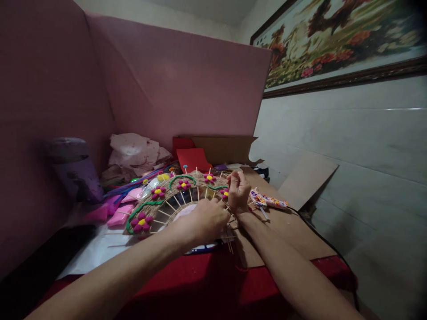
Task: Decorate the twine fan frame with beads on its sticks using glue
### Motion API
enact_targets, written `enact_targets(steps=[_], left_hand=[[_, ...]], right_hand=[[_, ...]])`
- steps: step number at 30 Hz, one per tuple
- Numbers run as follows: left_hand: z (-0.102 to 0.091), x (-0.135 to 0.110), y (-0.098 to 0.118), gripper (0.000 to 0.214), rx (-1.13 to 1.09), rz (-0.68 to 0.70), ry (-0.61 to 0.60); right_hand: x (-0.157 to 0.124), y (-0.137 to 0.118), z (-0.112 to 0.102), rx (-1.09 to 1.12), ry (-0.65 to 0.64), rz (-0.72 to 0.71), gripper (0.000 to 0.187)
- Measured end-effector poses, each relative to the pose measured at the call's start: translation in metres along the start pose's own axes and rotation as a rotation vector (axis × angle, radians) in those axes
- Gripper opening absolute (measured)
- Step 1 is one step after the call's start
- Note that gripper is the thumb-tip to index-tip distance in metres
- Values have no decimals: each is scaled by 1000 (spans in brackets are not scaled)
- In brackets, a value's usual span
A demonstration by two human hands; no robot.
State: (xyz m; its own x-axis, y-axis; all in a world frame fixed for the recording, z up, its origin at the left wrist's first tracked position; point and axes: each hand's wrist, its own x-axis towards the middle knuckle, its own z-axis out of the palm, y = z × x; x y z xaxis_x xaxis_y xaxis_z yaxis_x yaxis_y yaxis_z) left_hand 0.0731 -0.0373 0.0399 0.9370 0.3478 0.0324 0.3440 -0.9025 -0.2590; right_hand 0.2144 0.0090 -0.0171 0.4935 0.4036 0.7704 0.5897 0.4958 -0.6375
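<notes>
A fan-shaped craft piece (173,195) of radiating wooden sticks woven with tan twine lies in front of me, decorated with pink-and-yellow clay flowers and green stems. My left hand (203,220) rests on the sticks near the fan's centre, fingers curled over them. At the fan's right edge, my right hand (238,191) is closed in a pinch and seems to hold twine or a stick; the exact thing is hidden by the fingers.
A purple cup (75,166) stands at the left. Crumpled paper (135,153), red card (193,159) and a cardboard box (227,149) lie behind the fan. A patterned tool (268,201) sits on the cardboard sheet (287,226) at right. Pink board walls enclose the back.
</notes>
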Motion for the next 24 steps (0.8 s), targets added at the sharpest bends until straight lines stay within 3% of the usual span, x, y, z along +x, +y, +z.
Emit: enact_targets(steps=[2, 5, 13, 20, 24], left_hand=[[9, -4, 7, 19, 16, 32, 28], [20, -8, 11, 22, 14, -27, 44], [40, -9, 7, 21, 38, -48, 159], [32, -11, -8, 14, -109, -35, 167], [22, -12, -21, 20, -211, -134, 215]], right_hand=[[-1, -2, 0, 7, -15, -14, 36], [-4, -3, 1, 8, -25, -13, 35], [-10, -1, 1, 27, -109, -4, 34], [-11, -2, 0, 16, -136, -8, 33], [-12, -2, -1, 2, -166, -33, 32]])
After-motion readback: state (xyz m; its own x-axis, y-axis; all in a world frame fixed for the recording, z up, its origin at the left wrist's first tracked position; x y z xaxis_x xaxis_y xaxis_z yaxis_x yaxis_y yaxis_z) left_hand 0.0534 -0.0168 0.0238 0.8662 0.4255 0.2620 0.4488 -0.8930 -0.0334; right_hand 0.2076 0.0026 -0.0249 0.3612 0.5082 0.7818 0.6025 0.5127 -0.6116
